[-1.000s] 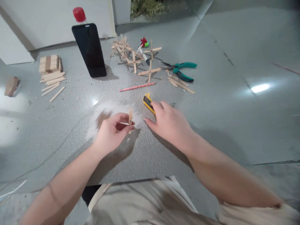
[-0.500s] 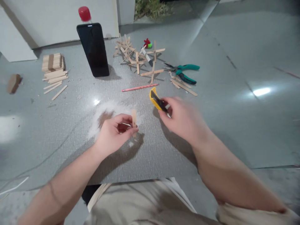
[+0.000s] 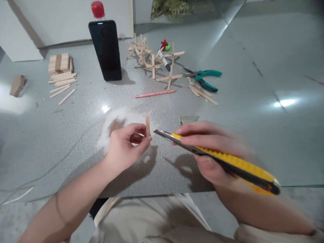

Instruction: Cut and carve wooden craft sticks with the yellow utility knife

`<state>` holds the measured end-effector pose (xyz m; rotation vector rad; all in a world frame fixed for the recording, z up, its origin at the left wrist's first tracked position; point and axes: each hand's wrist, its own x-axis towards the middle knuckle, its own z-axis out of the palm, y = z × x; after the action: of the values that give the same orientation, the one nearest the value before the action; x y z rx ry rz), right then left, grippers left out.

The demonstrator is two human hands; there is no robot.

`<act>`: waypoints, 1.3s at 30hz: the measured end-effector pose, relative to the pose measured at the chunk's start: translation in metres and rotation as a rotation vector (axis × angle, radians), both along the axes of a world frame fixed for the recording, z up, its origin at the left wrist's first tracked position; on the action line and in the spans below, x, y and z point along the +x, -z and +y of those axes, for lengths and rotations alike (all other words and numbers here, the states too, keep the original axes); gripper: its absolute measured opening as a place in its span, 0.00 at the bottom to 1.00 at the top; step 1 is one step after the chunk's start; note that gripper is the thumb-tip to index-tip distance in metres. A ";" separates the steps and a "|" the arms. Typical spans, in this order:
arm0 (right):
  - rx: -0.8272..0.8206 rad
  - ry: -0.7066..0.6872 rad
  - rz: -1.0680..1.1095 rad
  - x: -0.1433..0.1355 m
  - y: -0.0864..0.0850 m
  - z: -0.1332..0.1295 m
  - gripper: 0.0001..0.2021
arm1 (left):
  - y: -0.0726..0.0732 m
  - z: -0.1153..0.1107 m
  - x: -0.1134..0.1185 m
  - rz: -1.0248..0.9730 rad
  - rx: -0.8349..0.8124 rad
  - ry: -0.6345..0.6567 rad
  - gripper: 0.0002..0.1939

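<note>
My left hand point(image 3: 129, 141) pinches a short wooden craft stick point(image 3: 147, 126) upright between thumb and fingers, above a patch of white powder point(image 3: 106, 131) on the table. In my right hand point(image 3: 210, 145) is a yellow and black utility knife point(image 3: 222, 160), gripped along its body. Its blade is out and its tip points left, a small gap away from the stick. Beyond the knife lies a small clear set square point(image 3: 189, 119), partly hidden by my right fingers.
A pink pencil point(image 3: 155, 94) lies ahead, with crossed-stick pieces point(image 3: 169, 78) and teal-handled pliers point(image 3: 209, 73) behind. A black phone point(image 3: 107, 54) leans on a red-capped bottle point(image 3: 98, 10). Bundled craft sticks point(image 3: 60, 63) and a brown block point(image 3: 17, 85) lie left.
My right hand has moved down and right, and the knife has swung round, its blade now extended toward the stick. The set square has come into sight. My left hand keeps its pinch.
</note>
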<state>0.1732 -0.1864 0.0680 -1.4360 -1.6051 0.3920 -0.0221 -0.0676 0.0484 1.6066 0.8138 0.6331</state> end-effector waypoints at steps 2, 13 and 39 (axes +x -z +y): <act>0.132 -0.019 -0.024 -0.003 -0.002 0.002 0.10 | -0.001 -0.001 0.000 0.005 0.018 -0.002 0.10; 0.280 0.010 -0.180 -0.008 0.008 0.009 0.18 | -0.005 -0.004 -0.001 0.040 0.128 -0.002 0.10; -0.039 0.185 0.141 -0.020 -0.009 0.007 0.06 | -0.004 0.001 -0.003 -0.025 0.011 0.059 0.06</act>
<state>0.1531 -0.1796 0.0772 -1.5370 -1.3468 0.4082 -0.0248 -0.0671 0.0522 1.6239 0.7433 0.6151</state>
